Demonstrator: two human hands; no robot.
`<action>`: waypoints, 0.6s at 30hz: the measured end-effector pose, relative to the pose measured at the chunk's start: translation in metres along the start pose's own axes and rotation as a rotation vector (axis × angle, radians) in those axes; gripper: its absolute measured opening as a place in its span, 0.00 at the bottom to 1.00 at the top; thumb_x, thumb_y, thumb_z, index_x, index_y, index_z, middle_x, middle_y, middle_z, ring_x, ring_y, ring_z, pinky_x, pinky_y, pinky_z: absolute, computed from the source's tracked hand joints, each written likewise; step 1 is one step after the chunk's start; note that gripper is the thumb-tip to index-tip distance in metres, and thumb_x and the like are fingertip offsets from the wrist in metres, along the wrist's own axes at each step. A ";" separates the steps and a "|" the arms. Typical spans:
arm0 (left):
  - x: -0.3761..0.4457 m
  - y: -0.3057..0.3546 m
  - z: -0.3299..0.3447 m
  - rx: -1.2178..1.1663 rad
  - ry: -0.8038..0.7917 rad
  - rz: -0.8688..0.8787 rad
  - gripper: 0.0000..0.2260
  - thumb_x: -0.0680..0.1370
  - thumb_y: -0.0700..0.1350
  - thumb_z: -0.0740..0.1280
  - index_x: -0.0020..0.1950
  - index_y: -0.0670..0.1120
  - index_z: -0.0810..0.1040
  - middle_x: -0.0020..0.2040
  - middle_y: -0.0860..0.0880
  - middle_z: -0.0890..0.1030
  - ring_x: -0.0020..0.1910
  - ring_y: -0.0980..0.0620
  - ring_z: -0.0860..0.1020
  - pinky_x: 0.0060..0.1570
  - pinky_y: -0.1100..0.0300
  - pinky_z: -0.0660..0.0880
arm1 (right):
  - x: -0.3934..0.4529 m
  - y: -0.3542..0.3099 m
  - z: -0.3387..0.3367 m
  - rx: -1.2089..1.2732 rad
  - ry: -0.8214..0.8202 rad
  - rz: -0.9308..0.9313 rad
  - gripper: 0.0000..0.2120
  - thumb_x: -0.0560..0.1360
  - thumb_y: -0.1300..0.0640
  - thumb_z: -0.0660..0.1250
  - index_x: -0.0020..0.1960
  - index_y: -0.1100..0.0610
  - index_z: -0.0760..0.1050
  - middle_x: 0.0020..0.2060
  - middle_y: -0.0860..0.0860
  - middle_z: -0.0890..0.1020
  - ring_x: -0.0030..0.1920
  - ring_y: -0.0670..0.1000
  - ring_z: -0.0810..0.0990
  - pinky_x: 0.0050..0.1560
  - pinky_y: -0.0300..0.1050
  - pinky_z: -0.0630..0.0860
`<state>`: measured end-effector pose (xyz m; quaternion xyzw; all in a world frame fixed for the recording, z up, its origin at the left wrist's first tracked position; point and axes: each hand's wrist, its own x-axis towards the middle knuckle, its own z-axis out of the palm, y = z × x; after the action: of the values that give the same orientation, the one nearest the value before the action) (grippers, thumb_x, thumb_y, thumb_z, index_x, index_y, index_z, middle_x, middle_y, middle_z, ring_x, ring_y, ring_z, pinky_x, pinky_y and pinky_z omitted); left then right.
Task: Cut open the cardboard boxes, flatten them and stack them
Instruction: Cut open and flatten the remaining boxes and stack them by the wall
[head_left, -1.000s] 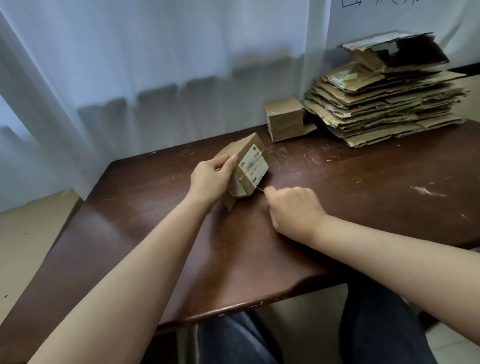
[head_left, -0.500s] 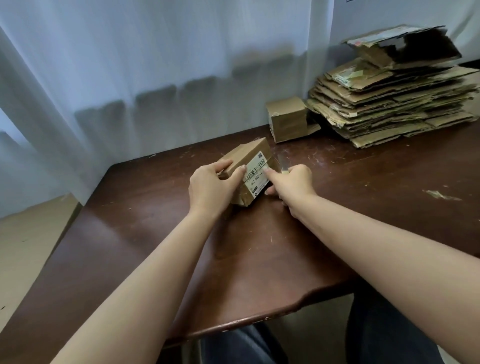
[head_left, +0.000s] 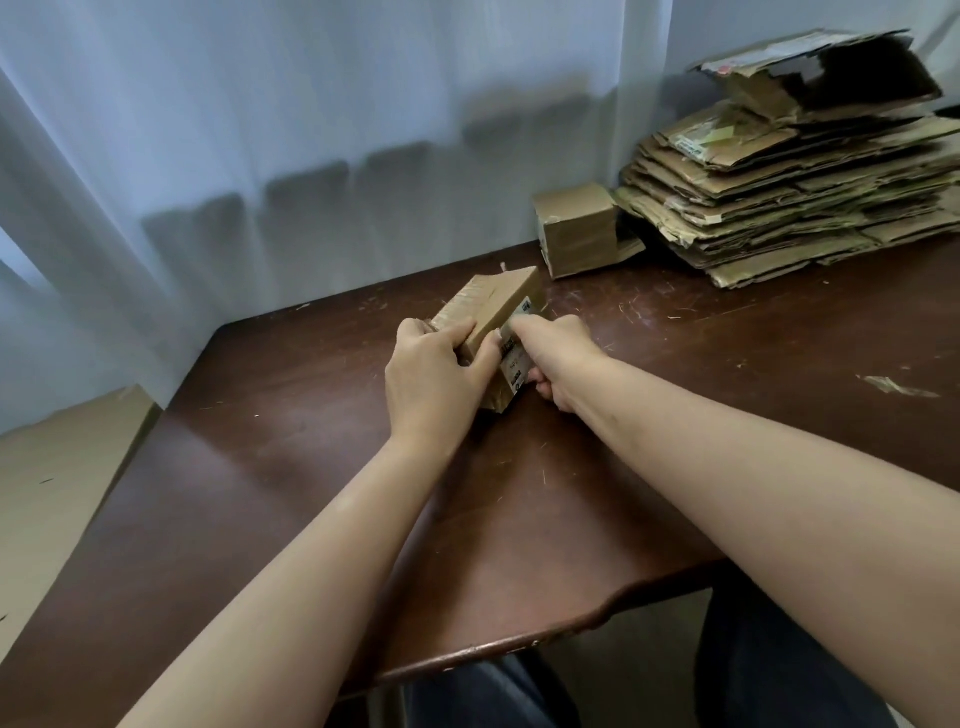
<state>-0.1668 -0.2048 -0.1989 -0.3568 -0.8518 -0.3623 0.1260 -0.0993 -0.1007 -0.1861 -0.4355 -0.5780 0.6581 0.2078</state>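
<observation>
Two hands on one small box (head_left: 498, 306) at mid-table (head_left: 727, 374). Left hand (head_left: 436, 369) grips the box's near left end, fingers curled over the top edge. Right hand (head_left: 558, 358) curled tight against the labelled side; a cutter may be in it, but none shows, so cannot tell what it holds. Step in hand, by my reading: cutting the box open along that side. Second box (head_left: 574, 228) waits uncut at the table's back, touching the stack (head_left: 800, 197) of flattened card. Next calls for a steady hold by left while right opens the seam, then pressing flat
</observation>
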 end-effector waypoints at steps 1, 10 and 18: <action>-0.001 0.001 -0.001 0.006 0.007 0.028 0.17 0.76 0.57 0.68 0.62 0.53 0.81 0.47 0.48 0.73 0.43 0.54 0.70 0.44 0.62 0.66 | 0.001 -0.002 -0.001 -0.012 0.009 -0.003 0.07 0.72 0.54 0.65 0.46 0.59 0.74 0.32 0.53 0.76 0.25 0.47 0.70 0.18 0.30 0.62; 0.010 -0.006 -0.006 -0.053 -0.016 0.018 0.20 0.75 0.60 0.68 0.63 0.53 0.81 0.51 0.47 0.79 0.51 0.52 0.74 0.50 0.61 0.70 | 0.008 0.016 -0.005 0.097 0.083 -0.101 0.04 0.70 0.61 0.64 0.37 0.58 0.69 0.30 0.51 0.70 0.25 0.48 0.68 0.20 0.34 0.61; 0.008 -0.006 0.000 -0.200 -0.006 0.012 0.21 0.75 0.57 0.70 0.66 0.51 0.78 0.54 0.48 0.76 0.52 0.56 0.73 0.56 0.68 0.69 | 0.010 0.021 -0.011 0.172 0.053 -0.164 0.02 0.71 0.61 0.64 0.40 0.59 0.73 0.31 0.52 0.74 0.22 0.47 0.66 0.20 0.35 0.62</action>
<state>-0.1767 -0.2041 -0.1982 -0.3740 -0.8095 -0.4436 0.0894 -0.0908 -0.0920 -0.2082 -0.3848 -0.5472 0.6743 0.3128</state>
